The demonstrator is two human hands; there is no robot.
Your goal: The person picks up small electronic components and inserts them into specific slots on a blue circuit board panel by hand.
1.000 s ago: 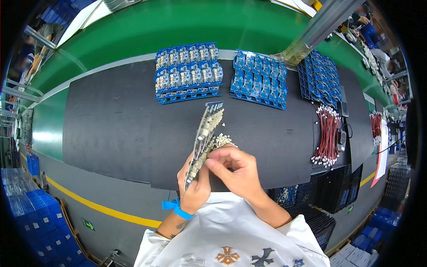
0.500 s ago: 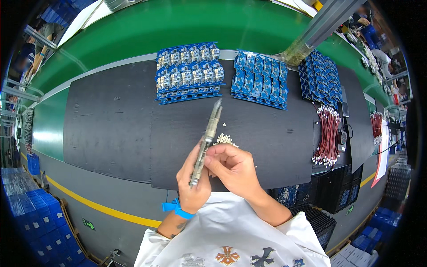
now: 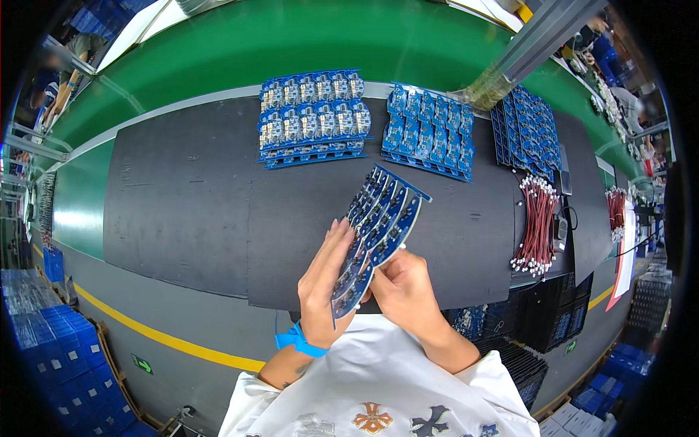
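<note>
A blue circuit board panel (image 3: 380, 226), made of several joined boards with small dark parts, stands tilted above the front of the black mat. My left hand (image 3: 325, 280) holds it from the left, fingers stretched along its face and the palm at its lower end. At the panel's lower right edge is my right hand (image 3: 408, 290), thumb and fingers pinched together. A tiny white piece (image 3: 402, 247) shows by its fingertips. Whatever sits between those fingers is hidden. The panel also covers the spot where small cream-coloured pieces lay on the mat.
Beyond my hands are a stack of populated board panels (image 3: 314, 120), a second blue stack (image 3: 428, 132) and a third (image 3: 528, 131). Red wires with white plugs (image 3: 537, 226) lie bundled at right. A metal post (image 3: 531, 51) rises behind. Black crates (image 3: 550, 320) stand below the mat's right edge.
The panel has turned from nearly edge-on to showing its broad face, leaning to the right. My left fingers have straightened along it, and my right hand has moved slightly right and down.
</note>
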